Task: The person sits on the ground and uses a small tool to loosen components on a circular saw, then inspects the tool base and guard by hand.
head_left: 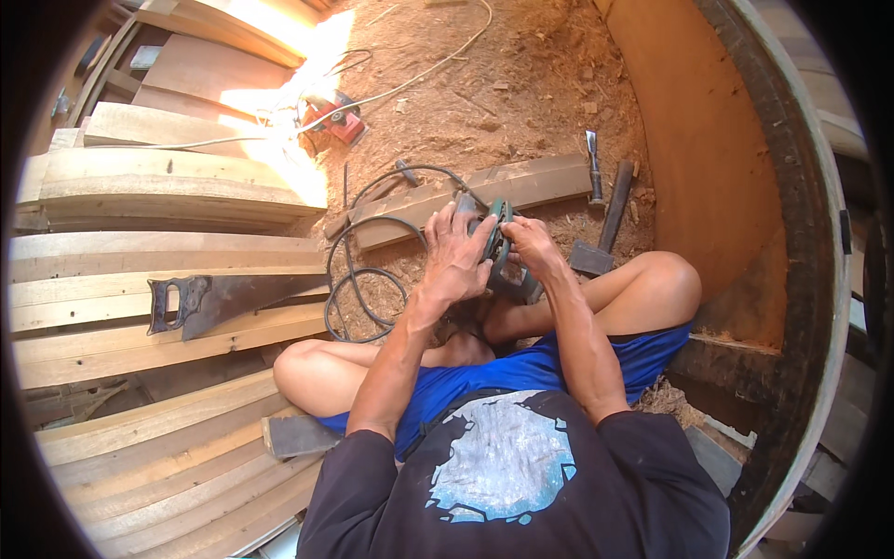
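A green and dark grey corded power tool (pixel 507 265) is in front of my crossed legs; its exact kind is partly hidden by my hands. My left hand (pixel 453 250) grips its left side, fingers pointing forward along it. On the other side, my right hand (pixel 533 244) has its fingers bent round the green upper part. A dark cord (pixel 346 265) loops from the tool over the shavings to my left. Just beyond my hands lies a wooden beam (pixel 531 184).
Stacked timber (pixel 168 256) lines my left, with a handsaw (pixel 223 300) across it. A chisel (pixel 593 168) and a hammer (pixel 607 224) lie ahead right. Farther off, a red power tool (pixel 335 119) sits on shavings. A curved wooden wall (pixel 717 168) rises on my right.
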`<move>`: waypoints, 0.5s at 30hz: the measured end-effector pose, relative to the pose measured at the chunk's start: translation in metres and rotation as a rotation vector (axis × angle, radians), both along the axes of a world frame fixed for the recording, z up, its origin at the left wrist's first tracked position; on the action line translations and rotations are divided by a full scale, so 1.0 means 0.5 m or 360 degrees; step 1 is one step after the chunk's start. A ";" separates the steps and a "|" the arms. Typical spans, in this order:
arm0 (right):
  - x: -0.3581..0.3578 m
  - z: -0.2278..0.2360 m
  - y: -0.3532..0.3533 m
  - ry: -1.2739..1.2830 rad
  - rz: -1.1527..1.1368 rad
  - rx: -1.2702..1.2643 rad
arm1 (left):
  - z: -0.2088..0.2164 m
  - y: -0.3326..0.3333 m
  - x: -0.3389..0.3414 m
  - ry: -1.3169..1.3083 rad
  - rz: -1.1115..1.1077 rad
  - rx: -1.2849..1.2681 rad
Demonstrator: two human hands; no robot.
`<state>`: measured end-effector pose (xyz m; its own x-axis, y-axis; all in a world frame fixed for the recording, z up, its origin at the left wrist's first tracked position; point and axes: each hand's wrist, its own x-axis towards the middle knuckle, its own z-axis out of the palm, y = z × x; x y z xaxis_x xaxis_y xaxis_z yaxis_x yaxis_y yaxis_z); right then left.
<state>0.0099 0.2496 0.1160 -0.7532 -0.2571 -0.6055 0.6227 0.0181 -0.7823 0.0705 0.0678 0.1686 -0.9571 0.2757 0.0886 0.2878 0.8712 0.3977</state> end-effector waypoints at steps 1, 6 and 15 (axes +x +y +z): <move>0.001 -0.001 0.001 -0.0003 -0.0015 -0.0033 | -0.002 -0.007 -0.014 0.0043 -0.0103 -0.0015; -0.007 0.001 0.002 -0.0030 0.0001 -0.0129 | -0.018 -0.037 -0.097 -0.0370 -0.0480 0.0047; -0.042 -0.071 -0.010 -0.0257 -0.0225 -0.0309 | -0.021 -0.054 -0.137 -0.0639 -0.0528 0.0136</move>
<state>-0.0108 0.2449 0.0804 -0.6877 -0.2791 -0.6702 0.7251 -0.2182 -0.6532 0.0022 0.0410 0.1581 -0.7827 0.5777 -0.2315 0.3532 0.7186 0.5990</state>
